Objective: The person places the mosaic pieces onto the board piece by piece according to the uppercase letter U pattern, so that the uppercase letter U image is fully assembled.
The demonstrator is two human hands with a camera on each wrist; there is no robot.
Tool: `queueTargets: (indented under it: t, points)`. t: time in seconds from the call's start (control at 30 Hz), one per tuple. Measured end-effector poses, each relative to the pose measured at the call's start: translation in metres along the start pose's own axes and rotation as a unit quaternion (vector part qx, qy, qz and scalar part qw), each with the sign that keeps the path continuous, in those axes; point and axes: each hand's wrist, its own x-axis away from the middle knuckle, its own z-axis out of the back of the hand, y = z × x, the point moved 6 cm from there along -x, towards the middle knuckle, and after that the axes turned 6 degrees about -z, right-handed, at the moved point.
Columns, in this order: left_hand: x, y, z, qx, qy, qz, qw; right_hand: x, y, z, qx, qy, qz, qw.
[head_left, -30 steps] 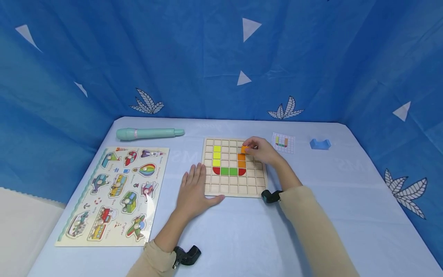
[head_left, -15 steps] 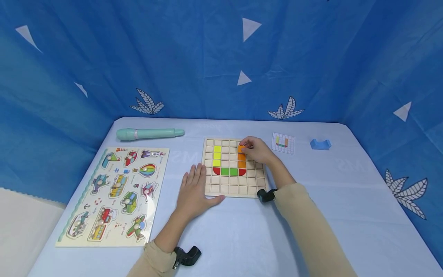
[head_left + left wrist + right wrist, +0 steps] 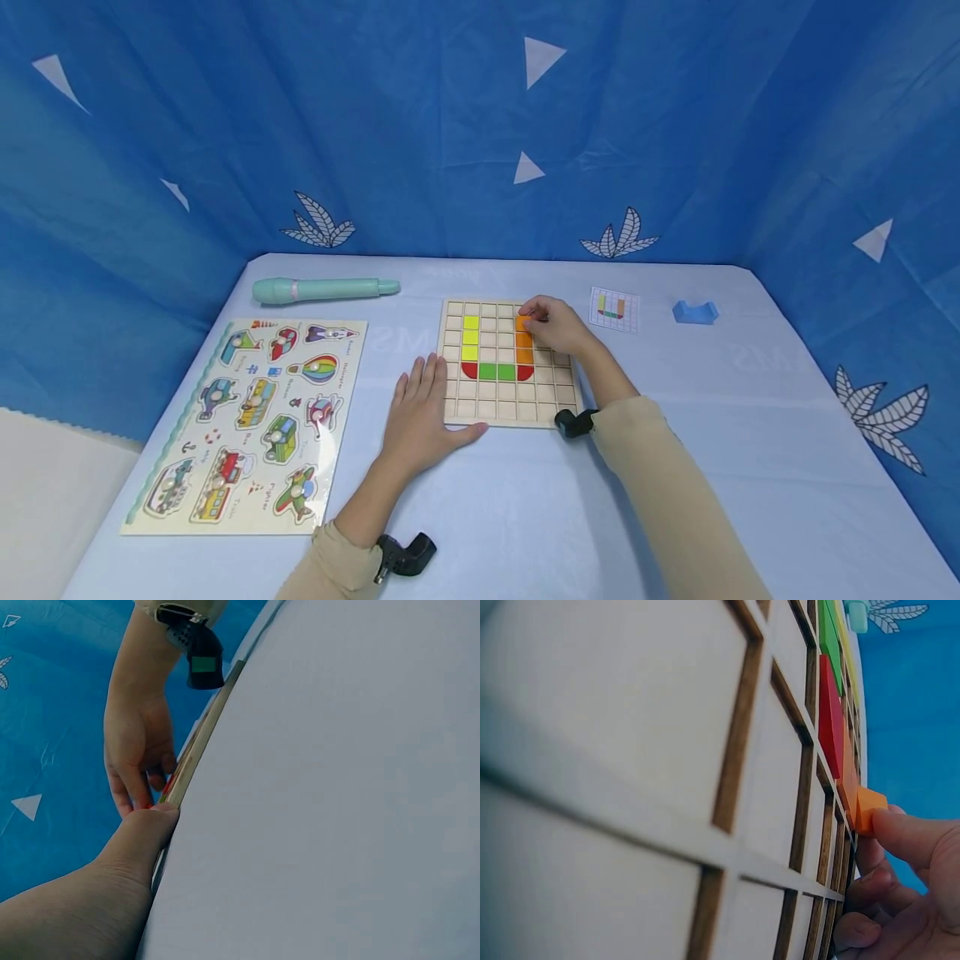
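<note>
A wooden grid board (image 3: 498,408) lies mid-table, holding a U of tiles: yellow squares (image 3: 470,337) on the left, green squares (image 3: 497,372) along the bottom, red rounded corner pieces (image 3: 525,372), and orange squares (image 3: 524,348) on the right. At the top of the orange column, my right hand (image 3: 557,325) pinches an orange square block (image 3: 868,811) between thumb and finger; it sticks up from the board in the right wrist view. My left hand (image 3: 423,417) rests with straight fingers against the board's left side, its thumb (image 3: 161,814) at the near edge.
A pattern card (image 3: 614,310) with a printed U lies right of the board, and a blue notched block (image 3: 695,312) beyond it. On the left are a vehicle picture puzzle (image 3: 247,425) and a green microphone-shaped thing (image 3: 326,289). Blue curtain (image 3: 420,150) surrounds the table.
My right hand has moved slightly left and brought the orange block over the top of the orange column, then stayed there. My left hand has not moved.
</note>
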Motion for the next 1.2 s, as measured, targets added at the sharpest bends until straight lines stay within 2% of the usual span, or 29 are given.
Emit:
queueTargets:
  t: [0.77,0.97,1.2]
  points:
    - [-0.001,-0.001,-0.001,0.007,0.002,-0.002,1.0000,-0.003,0.001,-0.002,0.043,0.015,-0.005,0.9990]
    - [-0.001,-0.001,-0.001,0.006,0.002,0.000,1.0000,0.011,-0.003,0.000,0.053,0.023,0.010,0.9983]
    - [0.000,-0.003,0.000,0.015,-0.001,0.006,0.9999,0.048,-0.021,-0.001,0.050,0.045,0.024,0.9974]
